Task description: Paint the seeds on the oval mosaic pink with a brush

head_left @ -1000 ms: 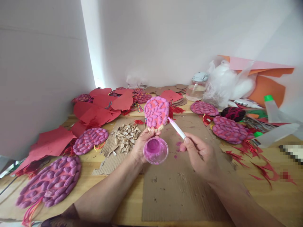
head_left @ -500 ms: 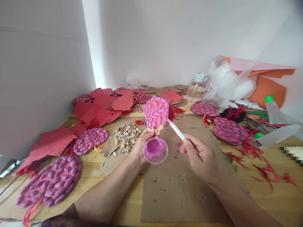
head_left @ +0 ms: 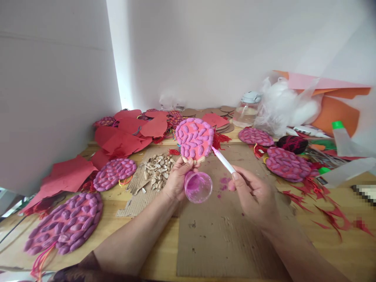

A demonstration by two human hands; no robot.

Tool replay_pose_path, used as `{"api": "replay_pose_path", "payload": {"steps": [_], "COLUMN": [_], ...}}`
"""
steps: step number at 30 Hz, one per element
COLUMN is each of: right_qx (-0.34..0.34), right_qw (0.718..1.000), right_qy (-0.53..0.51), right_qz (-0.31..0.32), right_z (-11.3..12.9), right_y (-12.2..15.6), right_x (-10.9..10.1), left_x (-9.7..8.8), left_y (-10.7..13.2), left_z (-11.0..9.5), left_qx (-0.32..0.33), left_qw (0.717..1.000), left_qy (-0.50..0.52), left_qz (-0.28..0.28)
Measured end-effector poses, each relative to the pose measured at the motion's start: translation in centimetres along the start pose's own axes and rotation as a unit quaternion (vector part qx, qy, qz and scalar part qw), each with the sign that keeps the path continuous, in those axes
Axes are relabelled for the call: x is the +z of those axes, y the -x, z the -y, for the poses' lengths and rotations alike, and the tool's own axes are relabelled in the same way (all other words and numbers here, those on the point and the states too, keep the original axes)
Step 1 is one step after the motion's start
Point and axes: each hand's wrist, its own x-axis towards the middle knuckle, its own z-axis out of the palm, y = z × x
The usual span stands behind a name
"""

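Note:
My left hand (head_left: pixel 179 178) is closed on the lower edge of a red plaque (head_left: pixel 195 139) covered with peanut shells, most painted purple. A few shells along its bottom edge are bare tan. The same hand also holds a small clear plastic cup (head_left: pixel 202 188) with purple paint inside, tilted toward me just below the plaque. Between the thumb and fingers of my right hand (head_left: pixel 252 192) is a white-handled paintbrush (head_left: pixel 223 159). Its purple-stained tip touches or nearly touches the plaque's lower right edge.
Cardboard (head_left: pixel 211 239) with purple spots covers the table's middle. Loose peanut shells (head_left: pixel 158 170) lie left of it. Finished-looking purple plaques (head_left: pixel 66 223) lie on both sides. Red paper pieces (head_left: pixel 123 135), a lidded jar (head_left: pixel 246 111), a plastic bag (head_left: pixel 284 103) and glue bottles (head_left: pixel 340 135) stand around.
The cup has tilted more and shifted slightly right. The plaque appears turned a little more face-on to me, and the brush tip has stayed at its right edge.

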Motion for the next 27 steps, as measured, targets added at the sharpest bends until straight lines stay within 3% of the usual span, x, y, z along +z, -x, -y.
{"api": "replay_pose_path", "payload": {"steps": [13, 18, 23, 27], "right_qx": [0.030, 0.024, 0.018, 0.011], "right_qw": [0.999, 0.999, 0.998, 0.999], "right_qy": [0.000, -0.013, -0.021, -0.024], "right_qz": [-0.013, 0.019, 0.048, 0.034], "right_z": [0.13, 0.00, -0.21, -0.14], "right_y": [-0.02, 0.20, 0.30, 0.26], "right_x": [0.00, 0.29, 0.57, 0.50], "left_x": [-0.05, 0.00, 0.28, 0.52], "left_y": [-0.15, -0.01, 0.17, 0.17], "left_z": [-0.17, -0.14, -0.27, -0.47], "left_qx": [0.001, -0.010, -0.034, -0.043], "left_qw": [1.000, 1.000, 0.999, 0.998], "left_qy": [-0.013, 0.003, 0.020, 0.032], "left_qz": [-0.024, -0.010, -0.032, -0.043]}}
